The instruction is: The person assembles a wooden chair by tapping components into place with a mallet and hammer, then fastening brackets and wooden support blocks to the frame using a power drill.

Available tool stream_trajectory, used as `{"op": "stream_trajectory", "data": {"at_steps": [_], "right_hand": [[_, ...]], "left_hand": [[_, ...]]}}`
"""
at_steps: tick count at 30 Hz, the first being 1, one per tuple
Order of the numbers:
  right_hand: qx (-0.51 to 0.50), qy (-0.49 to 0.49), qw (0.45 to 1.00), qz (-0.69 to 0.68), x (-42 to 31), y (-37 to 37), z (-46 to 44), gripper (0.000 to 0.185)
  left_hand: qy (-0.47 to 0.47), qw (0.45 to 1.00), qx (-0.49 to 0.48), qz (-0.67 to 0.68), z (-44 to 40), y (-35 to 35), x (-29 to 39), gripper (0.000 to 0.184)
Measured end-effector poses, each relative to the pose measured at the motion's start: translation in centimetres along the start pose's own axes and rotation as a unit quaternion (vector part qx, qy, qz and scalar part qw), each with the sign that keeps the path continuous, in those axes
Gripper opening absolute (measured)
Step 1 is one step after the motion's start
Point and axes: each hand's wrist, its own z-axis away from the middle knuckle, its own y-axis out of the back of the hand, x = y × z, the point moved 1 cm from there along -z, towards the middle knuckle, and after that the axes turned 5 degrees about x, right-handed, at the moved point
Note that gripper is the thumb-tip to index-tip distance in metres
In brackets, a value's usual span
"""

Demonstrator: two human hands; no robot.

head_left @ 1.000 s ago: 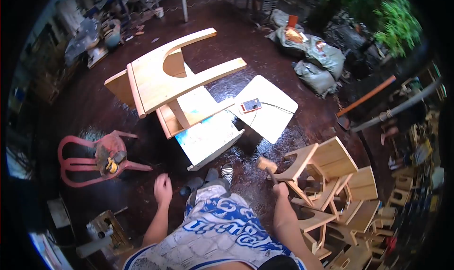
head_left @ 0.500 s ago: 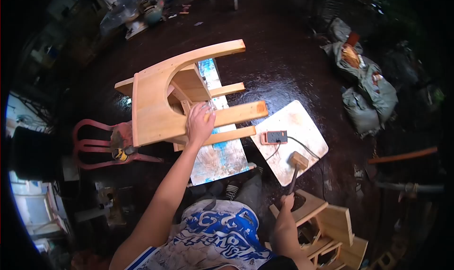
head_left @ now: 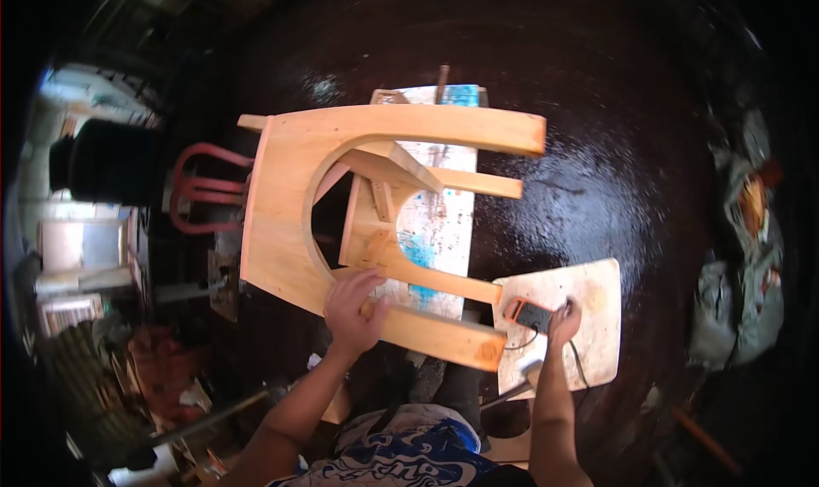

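Note:
A light wooden stool with arched side panels lies on its side, legs pointing right, on a paint-stained white bench. My left hand is closed over the edge of its nearest leg, beside the arch. My right hand is over a small white-topped stand, right beside an orange-and-black power strip. Its fingers are pinched together around something small and dark that I cannot make out. A mallet lies at the stand's near edge, partly hidden by my right forearm.
A red chair stands behind the stool on the left. Grey sacks sit along the right side. A black cord runs off the stand. Part of another wooden piece shows below, near my body.
My right hand has let go of the mallet and moved up beside the power strip. My left hand stays on the stool's leg. The view has shifted, and the stool appears turned and nearer.

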Motion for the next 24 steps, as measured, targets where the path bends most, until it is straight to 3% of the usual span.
{"op": "stream_trajectory", "data": {"at_steps": [1, 5, 7, 8, 10, 11, 15, 20, 24], "right_hand": [[-0.008, 0.073, 0.997, -0.023, -2.0, -3.7, -4.5, 0.022], [-0.107, 0.193, 0.974, -0.046, -17.7, -15.5, -16.0, 0.023], [-0.2, 0.244, 0.945, 0.091, -21.9, -23.2, -18.1, 0.03], [0.006, 0.43, 0.902, -0.041, -22.6, -28.5, -18.2, 0.04], [-0.188, 0.337, 0.918, 0.09, -27.3, -33.9, -17.5, 0.039], [-0.231, 0.317, 0.913, 0.112, -29.2, -36.0, -16.9, 0.039], [-0.29, 0.274, 0.907, 0.133, -34.7, -42.2, -15.0, 0.04], [-0.322, 0.229, 0.909, 0.13, -36.4, -47.7, -13.2, 0.043], [-0.337, 0.259, 0.888, 0.176, -39.5, -43.8, -12.3, 0.044]], "left_hand": [[0.01, 1.0, -0.017, -0.004, -0.1, 0.0, 0.0, 0.025], [0.027, 0.995, -0.08, -0.046, -0.3, 0.1, -0.6, 0.031], [0.036, 0.989, -0.101, -0.098, -0.2, 0.0, -1.0, 0.033], [0.038, 0.981, -0.128, -0.14, -0.2, 0.1, -1.1, 0.036], [0.073, 0.979, -0.135, -0.135, -0.4, 0.3, -1.1, 0.038], [0.075, 0.976, -0.16, -0.129, -0.5, 0.4, -1.1, 0.039], [0.087, 0.969, -0.186, -0.135, -1.0, 0.6, -1.3, 0.041], [0.114, 0.969, -0.189, -0.108, -0.3, 0.3, -1.6, 0.046], [0.118, 0.969, -0.187, -0.109, -0.3, 0.3, -1.5, 0.045]]}}
